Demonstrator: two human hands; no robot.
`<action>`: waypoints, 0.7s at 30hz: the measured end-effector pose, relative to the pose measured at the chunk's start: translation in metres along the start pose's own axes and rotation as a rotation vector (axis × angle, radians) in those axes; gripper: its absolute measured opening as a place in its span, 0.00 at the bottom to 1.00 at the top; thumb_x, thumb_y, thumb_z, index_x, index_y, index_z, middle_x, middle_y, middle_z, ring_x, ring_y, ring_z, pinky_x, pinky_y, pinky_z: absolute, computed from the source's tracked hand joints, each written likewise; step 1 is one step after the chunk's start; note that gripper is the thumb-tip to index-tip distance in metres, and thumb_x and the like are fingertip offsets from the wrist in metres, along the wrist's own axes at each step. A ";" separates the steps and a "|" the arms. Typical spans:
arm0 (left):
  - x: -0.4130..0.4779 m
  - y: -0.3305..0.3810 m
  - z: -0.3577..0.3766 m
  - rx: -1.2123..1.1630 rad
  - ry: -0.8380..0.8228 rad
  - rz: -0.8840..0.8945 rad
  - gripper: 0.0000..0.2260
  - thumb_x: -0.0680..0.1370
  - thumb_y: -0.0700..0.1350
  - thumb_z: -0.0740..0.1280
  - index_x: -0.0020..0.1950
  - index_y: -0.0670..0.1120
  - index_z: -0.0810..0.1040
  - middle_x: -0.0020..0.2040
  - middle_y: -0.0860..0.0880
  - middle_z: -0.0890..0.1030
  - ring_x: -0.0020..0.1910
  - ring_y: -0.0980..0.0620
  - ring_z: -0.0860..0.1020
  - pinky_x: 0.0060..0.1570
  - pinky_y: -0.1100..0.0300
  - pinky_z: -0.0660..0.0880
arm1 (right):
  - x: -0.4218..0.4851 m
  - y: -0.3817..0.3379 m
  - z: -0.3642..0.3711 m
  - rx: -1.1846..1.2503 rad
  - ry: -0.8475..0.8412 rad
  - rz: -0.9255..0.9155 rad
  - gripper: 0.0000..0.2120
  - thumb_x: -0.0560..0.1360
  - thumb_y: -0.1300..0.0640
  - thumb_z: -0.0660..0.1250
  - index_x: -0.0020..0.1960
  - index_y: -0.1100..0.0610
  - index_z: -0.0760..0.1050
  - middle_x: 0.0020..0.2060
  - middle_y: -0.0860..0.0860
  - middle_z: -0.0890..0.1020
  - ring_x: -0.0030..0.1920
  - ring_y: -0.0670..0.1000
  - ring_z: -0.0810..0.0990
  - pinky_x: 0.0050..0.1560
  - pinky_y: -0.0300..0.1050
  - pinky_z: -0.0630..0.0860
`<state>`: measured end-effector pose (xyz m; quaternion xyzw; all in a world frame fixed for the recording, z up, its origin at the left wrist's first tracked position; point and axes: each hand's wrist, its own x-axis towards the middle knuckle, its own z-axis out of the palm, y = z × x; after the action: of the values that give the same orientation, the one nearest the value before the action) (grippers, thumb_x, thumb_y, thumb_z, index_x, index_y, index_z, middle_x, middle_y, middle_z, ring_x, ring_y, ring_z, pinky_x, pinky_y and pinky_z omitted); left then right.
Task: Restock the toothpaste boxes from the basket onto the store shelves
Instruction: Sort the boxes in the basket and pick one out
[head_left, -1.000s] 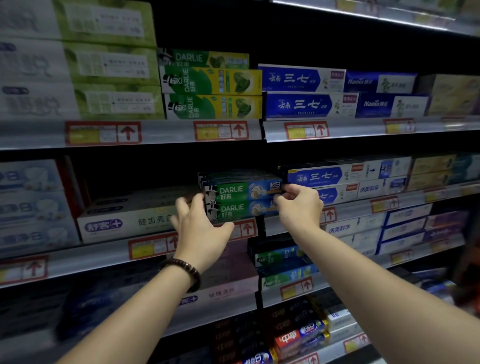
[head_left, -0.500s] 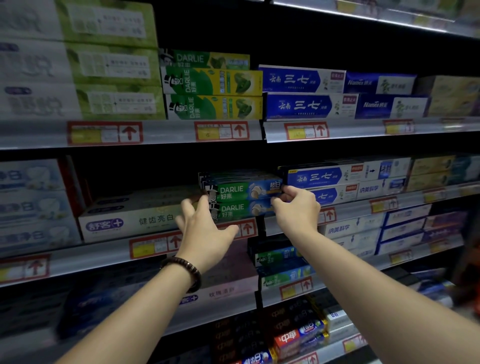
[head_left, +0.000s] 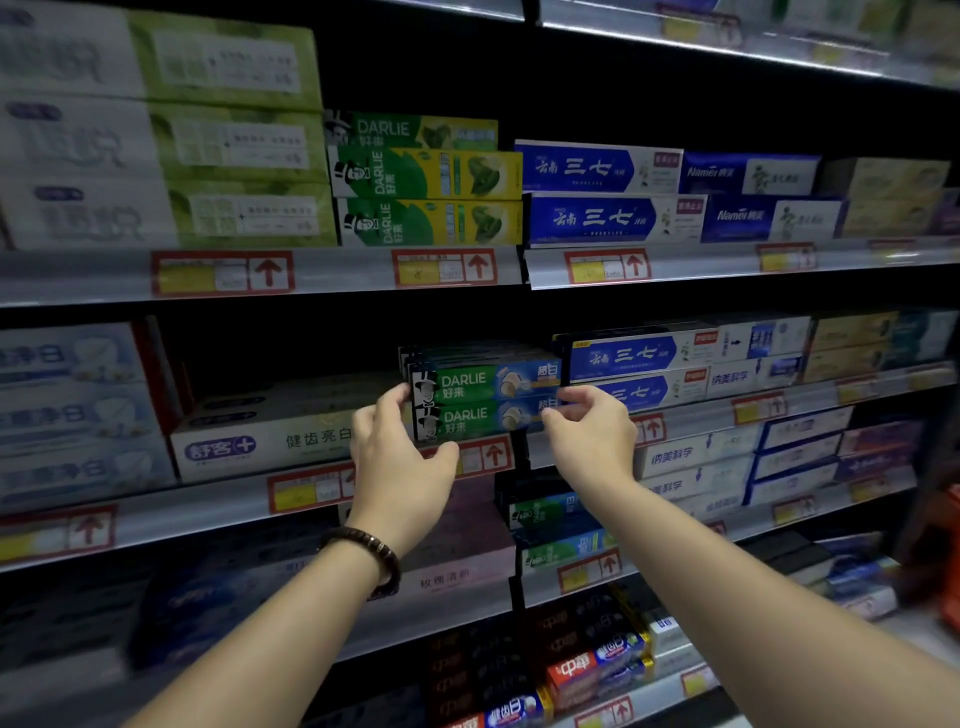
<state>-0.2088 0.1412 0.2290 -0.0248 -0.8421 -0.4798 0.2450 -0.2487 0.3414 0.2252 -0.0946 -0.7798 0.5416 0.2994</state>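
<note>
Head view: two teal-and-green DARLIE boxes (head_left: 480, 400) are lying stacked one on the other at the front edge of the middle shelf (head_left: 218, 506), long faces outward, just above a red-bordered price tag (head_left: 491, 456). The left hand (head_left: 402, 467) is gripping the left end of the stack: its fingers are curling round that end with the index fingertip touching the upper box, while the thumb is spreading away beneath the lower box, over the shelf rail. A dark beaded bracelet (head_left: 374, 551) is sitting on the left wrist. The right hand (head_left: 589, 431) is pinching the right end of the stack between thumb and bent index finger (at the level of the lower box); its remaining fingers are curling close together behind. A white box (head_left: 260, 441) is lying just beside the stack on the left, and blue-and-white boxes (head_left: 623, 356) are standing just beside it on the right. Green-and-yellow DARLIE cartons (head_left: 426, 200) are resting on the shelf above.
</note>
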 end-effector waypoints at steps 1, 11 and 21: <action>-0.002 0.001 -0.002 -0.014 0.016 0.013 0.32 0.79 0.46 0.73 0.79 0.54 0.63 0.68 0.52 0.64 0.65 0.50 0.70 0.64 0.51 0.75 | -0.004 -0.001 -0.001 0.007 -0.009 0.010 0.12 0.80 0.55 0.73 0.63 0.52 0.81 0.44 0.43 0.84 0.49 0.46 0.82 0.49 0.43 0.75; -0.033 0.006 -0.036 -0.070 -0.042 -0.027 0.21 0.81 0.46 0.71 0.71 0.54 0.68 0.56 0.57 0.76 0.46 0.56 0.79 0.42 0.60 0.78 | -0.049 -0.015 -0.007 0.118 -0.113 0.050 0.06 0.78 0.54 0.75 0.52 0.44 0.80 0.44 0.45 0.87 0.47 0.49 0.87 0.53 0.55 0.86; -0.089 -0.010 -0.092 -0.079 -0.079 -0.153 0.15 0.81 0.47 0.71 0.65 0.55 0.73 0.52 0.55 0.81 0.44 0.55 0.82 0.36 0.67 0.73 | -0.129 -0.039 -0.015 0.219 -0.269 0.062 0.05 0.78 0.53 0.75 0.52 0.46 0.82 0.42 0.47 0.88 0.46 0.49 0.88 0.52 0.57 0.86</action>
<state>-0.0974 0.0778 0.2204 0.0111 -0.8310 -0.5285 0.1731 -0.1294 0.2769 0.2171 -0.0120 -0.7459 0.6399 0.1842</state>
